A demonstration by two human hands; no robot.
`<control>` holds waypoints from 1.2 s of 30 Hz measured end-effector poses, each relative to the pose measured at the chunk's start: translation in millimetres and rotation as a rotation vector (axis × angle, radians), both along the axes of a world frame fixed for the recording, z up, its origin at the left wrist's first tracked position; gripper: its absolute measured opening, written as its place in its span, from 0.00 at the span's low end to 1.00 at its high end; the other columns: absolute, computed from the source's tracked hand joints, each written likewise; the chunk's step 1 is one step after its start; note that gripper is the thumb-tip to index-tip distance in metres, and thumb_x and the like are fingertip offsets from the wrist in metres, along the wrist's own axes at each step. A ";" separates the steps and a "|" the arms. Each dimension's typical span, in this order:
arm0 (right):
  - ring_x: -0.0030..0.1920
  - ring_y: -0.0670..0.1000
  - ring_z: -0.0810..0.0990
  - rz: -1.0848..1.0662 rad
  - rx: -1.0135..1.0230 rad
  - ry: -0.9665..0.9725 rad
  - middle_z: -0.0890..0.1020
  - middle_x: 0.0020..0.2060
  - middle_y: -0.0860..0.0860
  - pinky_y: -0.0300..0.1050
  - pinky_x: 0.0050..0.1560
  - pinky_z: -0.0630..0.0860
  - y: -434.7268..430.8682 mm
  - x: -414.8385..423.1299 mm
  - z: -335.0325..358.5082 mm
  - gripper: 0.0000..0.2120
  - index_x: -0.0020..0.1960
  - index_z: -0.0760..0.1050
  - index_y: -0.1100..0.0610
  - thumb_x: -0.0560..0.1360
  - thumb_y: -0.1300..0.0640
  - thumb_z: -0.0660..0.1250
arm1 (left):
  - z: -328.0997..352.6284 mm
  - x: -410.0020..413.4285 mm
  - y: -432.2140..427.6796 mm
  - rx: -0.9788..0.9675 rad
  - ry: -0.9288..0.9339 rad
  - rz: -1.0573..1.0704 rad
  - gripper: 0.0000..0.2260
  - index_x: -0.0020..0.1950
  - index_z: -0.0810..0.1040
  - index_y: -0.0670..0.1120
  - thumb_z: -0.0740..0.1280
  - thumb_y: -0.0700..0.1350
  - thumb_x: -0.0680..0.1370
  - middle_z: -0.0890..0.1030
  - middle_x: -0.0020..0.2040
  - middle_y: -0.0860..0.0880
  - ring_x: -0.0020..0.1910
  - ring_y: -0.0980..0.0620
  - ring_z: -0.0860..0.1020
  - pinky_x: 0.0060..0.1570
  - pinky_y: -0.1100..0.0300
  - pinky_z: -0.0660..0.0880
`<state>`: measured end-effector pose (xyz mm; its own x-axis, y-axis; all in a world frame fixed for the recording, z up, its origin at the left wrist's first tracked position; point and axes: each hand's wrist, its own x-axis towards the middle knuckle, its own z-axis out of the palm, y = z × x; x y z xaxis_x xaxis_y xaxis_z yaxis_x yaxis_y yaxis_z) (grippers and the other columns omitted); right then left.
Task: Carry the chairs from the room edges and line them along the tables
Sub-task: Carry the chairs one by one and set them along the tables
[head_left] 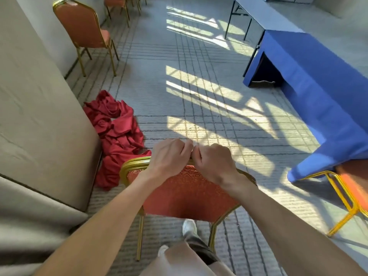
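Atop chair (pixel 185 192), left grip (pixel 169 156), right grip (pixel 214 163) — holding

Held chair (pixel 187 192): bottom centre of frame, backrest toward the camera. Left hand (pixel 169 156) and right hand (pixel 215 162) sit close together on its top rail, fingers curled over it. Cloth heap (pixel 117 132) lies on the floor (pixel 179 76) just left of the held chair, against the foot of the wall (pixel 39 116) at frame left. Second chair (pixel 83 30): upper left, beside the same wall; further chairs (pixel 117 3) beyond it at the top edge. Draped table (pixel 318 86) runs down the right side. Tucked chair (pixel 350 188): lower right, partly under that table's near corner. Bare table (pixel 262 10): upper right, directly behind the draped table.
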<state>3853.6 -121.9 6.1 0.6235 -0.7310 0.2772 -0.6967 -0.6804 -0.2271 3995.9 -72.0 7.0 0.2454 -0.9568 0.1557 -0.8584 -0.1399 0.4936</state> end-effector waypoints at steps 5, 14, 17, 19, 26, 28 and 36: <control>0.20 0.50 0.65 -0.014 -0.038 -0.048 0.71 0.20 0.48 0.41 0.25 0.61 -33.1 9.6 -31.4 0.24 0.28 0.69 0.52 0.80 0.48 0.51 | -23.4 16.9 -37.3 0.025 -0.103 -0.059 0.28 0.31 0.73 0.41 0.52 0.58 0.83 0.75 0.27 0.48 0.29 0.51 0.74 0.34 0.51 0.70; 0.21 0.48 0.63 0.108 0.040 -0.022 0.74 0.20 0.49 0.39 0.28 0.58 -156.8 51.7 -56.0 0.21 0.27 0.66 0.52 0.77 0.49 0.53 | -58.3 58.1 -150.5 0.138 -0.002 -0.038 0.27 0.25 0.66 0.49 0.52 0.58 0.82 0.73 0.26 0.52 0.30 0.52 0.72 0.37 0.55 0.65; 0.24 0.49 0.64 0.103 0.104 -0.033 0.75 0.22 0.51 0.41 0.31 0.60 -212.9 67.3 -40.7 0.20 0.28 0.63 0.53 0.76 0.48 0.51 | -46.3 71.5 -204.8 0.143 0.026 0.015 0.29 0.28 0.70 0.46 0.46 0.63 0.79 0.77 0.30 0.50 0.35 0.48 0.76 0.38 0.53 0.67; 0.27 0.49 0.66 0.092 0.151 -0.028 0.76 0.25 0.52 0.43 0.33 0.63 -249.6 75.1 -29.0 0.20 0.30 0.66 0.54 0.78 0.49 0.52 | -35.6 77.1 -244.1 0.105 0.000 0.026 0.28 0.29 0.72 0.46 0.51 0.60 0.82 0.79 0.32 0.47 0.38 0.45 0.77 0.39 0.52 0.66; 0.27 0.52 0.75 -0.150 0.277 -0.076 0.75 0.25 0.51 0.46 0.32 0.69 -351.9 109.1 -16.8 0.25 0.30 0.73 0.57 0.81 0.46 0.52 | -19.8 92.6 -350.3 0.055 -0.044 0.213 0.28 0.27 0.69 0.44 0.51 0.56 0.83 0.76 0.28 0.47 0.32 0.46 0.74 0.36 0.52 0.66; 0.25 0.51 0.73 -0.134 0.238 -0.084 0.73 0.23 0.50 0.45 0.29 0.68 -372.0 111.5 -15.3 0.25 0.29 0.71 0.56 0.80 0.48 0.53 | -13.6 94.1 -376.0 0.110 -0.008 0.207 0.26 0.29 0.71 0.45 0.52 0.56 0.83 0.77 0.31 0.47 0.35 0.45 0.76 0.38 0.52 0.66; 0.36 0.56 0.77 -0.087 0.373 -0.094 0.78 0.32 0.54 0.50 0.40 0.73 -484.5 133.5 -4.3 0.23 0.36 0.74 0.57 0.82 0.47 0.52 | -6.2 123.1 -490.6 0.201 -0.003 0.152 0.25 0.30 0.72 0.45 0.53 0.57 0.82 0.82 0.39 0.42 0.45 0.39 0.79 0.42 0.52 0.68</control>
